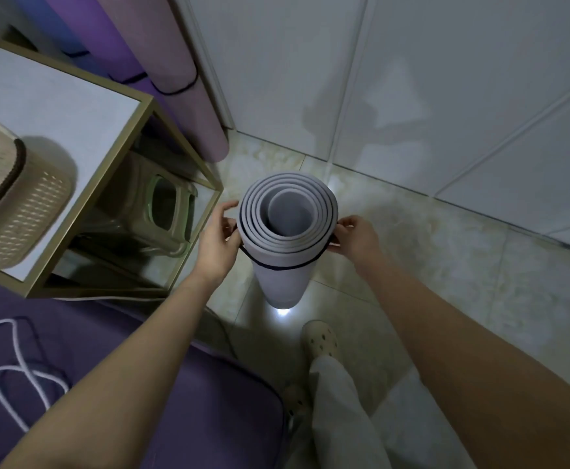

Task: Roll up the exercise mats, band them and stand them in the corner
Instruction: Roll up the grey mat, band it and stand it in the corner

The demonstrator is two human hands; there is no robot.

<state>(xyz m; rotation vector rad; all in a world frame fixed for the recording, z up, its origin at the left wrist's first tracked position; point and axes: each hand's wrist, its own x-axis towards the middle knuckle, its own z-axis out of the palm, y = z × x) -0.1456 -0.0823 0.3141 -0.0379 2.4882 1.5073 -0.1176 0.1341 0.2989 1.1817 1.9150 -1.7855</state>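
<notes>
Your left hand (217, 240) and right hand (356, 236) each pinch the band (278, 267) at opposite sides of the rolled mat (281, 286), which stands upright on the floor (412, 282) between them.

White tiled walls (446, 79) met a pale marbled floor (446, 265), glossy with one bright glare spot (281, 313). At left stood a gold-framed side table (178, 184), a woven basket (16, 204) on its white tabletop (56, 106), a green stool (154, 211) beneath.
</notes>
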